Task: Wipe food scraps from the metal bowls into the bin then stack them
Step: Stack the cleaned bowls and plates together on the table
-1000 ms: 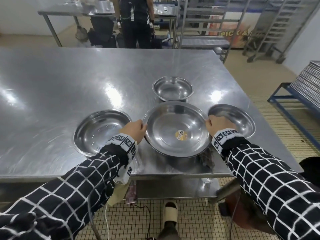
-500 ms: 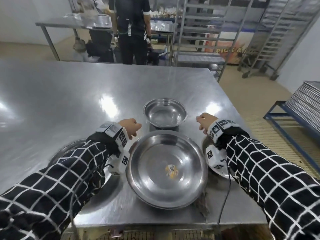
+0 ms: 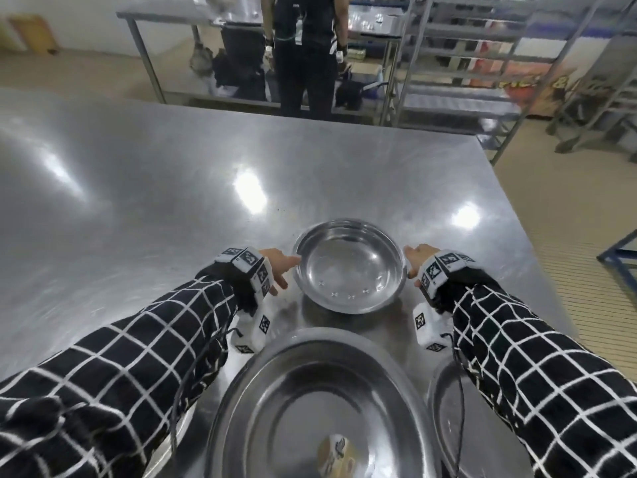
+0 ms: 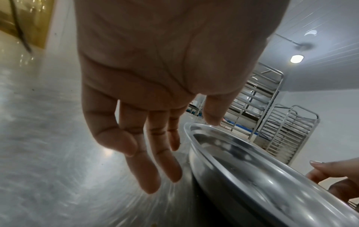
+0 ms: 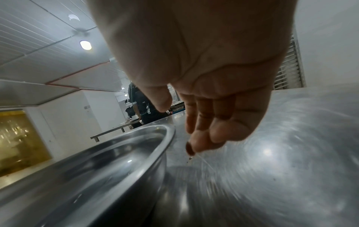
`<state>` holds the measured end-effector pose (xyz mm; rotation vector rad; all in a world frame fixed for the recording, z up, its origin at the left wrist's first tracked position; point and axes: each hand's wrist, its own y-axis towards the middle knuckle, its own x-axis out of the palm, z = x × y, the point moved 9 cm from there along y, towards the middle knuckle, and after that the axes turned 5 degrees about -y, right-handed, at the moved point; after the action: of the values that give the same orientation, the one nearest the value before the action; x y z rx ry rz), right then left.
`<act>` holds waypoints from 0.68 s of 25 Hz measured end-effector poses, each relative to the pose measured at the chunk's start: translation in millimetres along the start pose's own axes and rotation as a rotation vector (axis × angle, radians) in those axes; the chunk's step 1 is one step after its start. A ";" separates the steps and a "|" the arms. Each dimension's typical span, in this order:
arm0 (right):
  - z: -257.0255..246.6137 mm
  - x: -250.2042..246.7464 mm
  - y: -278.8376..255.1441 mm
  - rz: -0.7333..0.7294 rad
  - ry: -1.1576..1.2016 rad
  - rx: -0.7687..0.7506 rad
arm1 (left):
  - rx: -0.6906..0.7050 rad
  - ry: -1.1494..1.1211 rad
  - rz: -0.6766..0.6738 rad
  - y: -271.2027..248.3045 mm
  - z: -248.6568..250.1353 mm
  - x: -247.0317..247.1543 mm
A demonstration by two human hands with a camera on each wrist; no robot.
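Observation:
A small deep metal bowl (image 3: 350,267) stands on the steel table (image 3: 155,188). My left hand (image 3: 280,267) is at its left rim and my right hand (image 3: 416,258) at its right rim. Both hands hold nothing. In the left wrist view my fingers (image 4: 155,161) hang straight beside the bowl (image 4: 262,184) and my thumb hovers just over its rim. The right wrist view shows loosely bent fingers (image 5: 223,130) beside the bowl (image 5: 101,165). A large bowl (image 3: 324,401) with a sticker lies nearest me. A shallow bowl (image 3: 444,415) sits partly under my right sleeve.
Another person in dark clothes (image 3: 305,53) stands beyond the table's far edge by a second steel table (image 3: 165,12). Metal racks (image 3: 482,63) stand at the back right. The table's right edge (image 3: 537,243) runs close to my right hand.
Both hands let go of the large bowl's rim and moved forward to either side of the small bowl. The head view has shifted forward over the table.

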<state>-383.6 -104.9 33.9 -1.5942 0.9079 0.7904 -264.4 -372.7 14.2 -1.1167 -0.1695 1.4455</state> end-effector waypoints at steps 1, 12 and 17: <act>-5.2 1.5 6.7 -0.024 0.048 -0.006 | -0.003 0.001 -0.023 7.1 0.7 2.4; -23.8 -16.3 17.3 0.111 0.271 -0.043 | 0.153 -0.174 0.119 5.3 26.2 -24.0; -21.1 -49.9 -41.5 0.251 0.337 -0.082 | 0.313 -0.235 0.148 -37.7 41.4 -44.8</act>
<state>-370.9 -113.0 100.6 -1.7378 1.3530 0.7497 -276.4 -380.1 84.5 -0.7155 -0.0234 1.6690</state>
